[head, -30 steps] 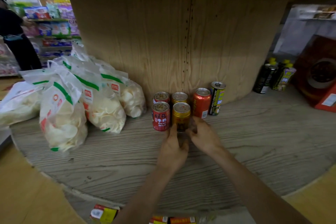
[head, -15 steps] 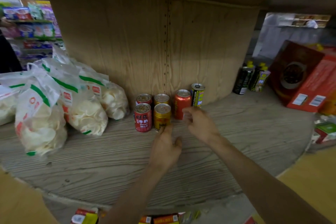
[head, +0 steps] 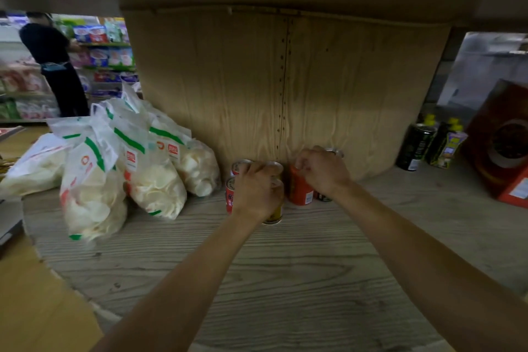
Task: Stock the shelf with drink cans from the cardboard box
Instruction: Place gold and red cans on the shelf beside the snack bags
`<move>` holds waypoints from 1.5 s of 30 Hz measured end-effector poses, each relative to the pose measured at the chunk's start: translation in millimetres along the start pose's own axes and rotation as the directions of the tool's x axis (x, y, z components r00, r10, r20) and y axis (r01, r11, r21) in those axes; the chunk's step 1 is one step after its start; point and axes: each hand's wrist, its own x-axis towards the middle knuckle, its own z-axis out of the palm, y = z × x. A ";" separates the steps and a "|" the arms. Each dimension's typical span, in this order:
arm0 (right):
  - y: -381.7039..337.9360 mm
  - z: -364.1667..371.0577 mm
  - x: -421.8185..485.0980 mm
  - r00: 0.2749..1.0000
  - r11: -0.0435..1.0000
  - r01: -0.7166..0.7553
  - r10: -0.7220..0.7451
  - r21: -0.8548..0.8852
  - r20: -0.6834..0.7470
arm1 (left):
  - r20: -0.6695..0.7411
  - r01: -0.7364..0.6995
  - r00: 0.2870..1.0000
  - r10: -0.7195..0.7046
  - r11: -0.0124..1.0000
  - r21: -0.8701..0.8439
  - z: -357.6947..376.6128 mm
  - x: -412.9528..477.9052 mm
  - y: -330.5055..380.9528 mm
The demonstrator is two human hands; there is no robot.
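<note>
From your head camera, your left hand [head: 257,191] lies over the front gold-coloured metal drink can [head: 275,214], with the fingers curled across its top and gripping it. That can stands upright on the grey wood-grain shelf board [head: 285,280], touching a red metal milk can [head: 230,194] on its left. Two further cans [head: 241,165] show just behind them, near the plywood back panel [head: 285,88]. Your right hand [head: 323,171] clasps the top of the orange-red metal drink can [head: 300,191], just right of the gold one. A tall dark can [head: 323,197] is mostly hidden behind that hand. Clear plastic bags of white crackers [head: 148,180] lie to the left. Dark bottles with yellow caps [head: 417,146] and a red carton [head: 503,146] stand well to the right.
</note>
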 end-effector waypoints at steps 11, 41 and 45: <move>3.0 3.4 -0.2 0.995 0.978 0.101 -0.102 -0.180 0.007 | 0.311 -0.007 0.950 -0.006 0.999 0.041 5.4 34.1 12.6; 55.1 -26.4 -7.8 0.998 0.988 -0.057 0.061 -0.144 0.023 | 0.220 0.006 0.975 -0.028 0.995 0.101 15.4 33.2 14.8; 58.7 -24.6 3.7 0.995 0.996 -0.089 0.090 -0.006 0.035 | 0.215 0.023 0.975 -0.051 0.991 0.130 21.7 39.0 21.1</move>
